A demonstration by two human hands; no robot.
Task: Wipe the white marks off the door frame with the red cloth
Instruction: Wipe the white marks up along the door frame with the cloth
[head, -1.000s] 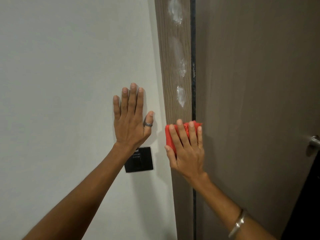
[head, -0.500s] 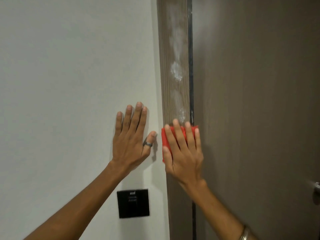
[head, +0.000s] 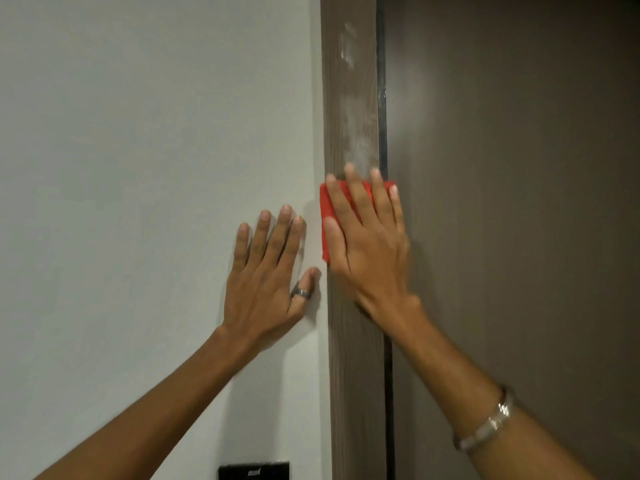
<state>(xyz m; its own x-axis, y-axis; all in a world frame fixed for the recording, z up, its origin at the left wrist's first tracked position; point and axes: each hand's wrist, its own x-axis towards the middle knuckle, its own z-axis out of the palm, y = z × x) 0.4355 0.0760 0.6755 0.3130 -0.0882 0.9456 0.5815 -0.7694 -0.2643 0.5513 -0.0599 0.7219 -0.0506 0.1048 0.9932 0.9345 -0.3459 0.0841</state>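
The brown wood-grain door frame (head: 353, 375) runs vertically through the middle of the view. My right hand (head: 367, 244) lies flat on it, pressing the folded red cloth (head: 327, 216) against the frame; only the cloth's left and top edges show past my fingers. Faint smeared white marks (head: 358, 147) sit on the frame just above my fingertips, and another white mark (head: 348, 46) shows higher up. My left hand (head: 266, 271) rests flat on the white wall (head: 138, 168) beside the frame, fingers spread, holding nothing.
The dark brown door (head: 519, 202) fills the right side, with a narrow dark gap (head: 388, 393) between it and the frame. A black wall switch (head: 254, 472) sits at the bottom edge, below my left arm.
My right hand has slid the cloth upward along the frame, and the lower white marks are now smeared or gone. The view has tilted up; the switch has dropped to the bottom edge.
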